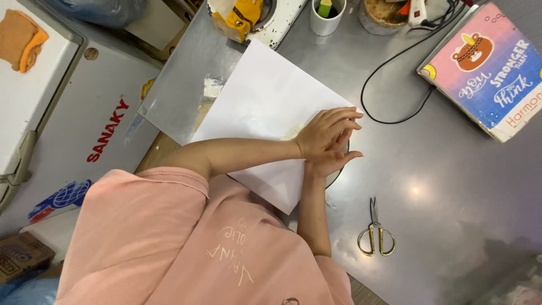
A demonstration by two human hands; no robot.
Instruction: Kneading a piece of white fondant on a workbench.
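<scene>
A large white sheet of paper (265,107) lies on the steel table (440,169). Both my hands rest flat on its right edge, one over the other. My left hand (327,127) is on top, fingers stretched out to the right. My right hand (334,162) lies just below and partly under it, palm down. Under the paper's edge, beneath my hands, shows the dark rim of a round object (339,172); most of it is hidden. A beige patch (293,133) shows by my left wrist.
Gold-handled scissors (375,234) lie shut on the table below my hands. A colourful flat box (485,68) sits at the top right, with a black cable (395,73) looping beside it. A white cup (327,14) stands at the back. A white chest freezer (84,113) is left.
</scene>
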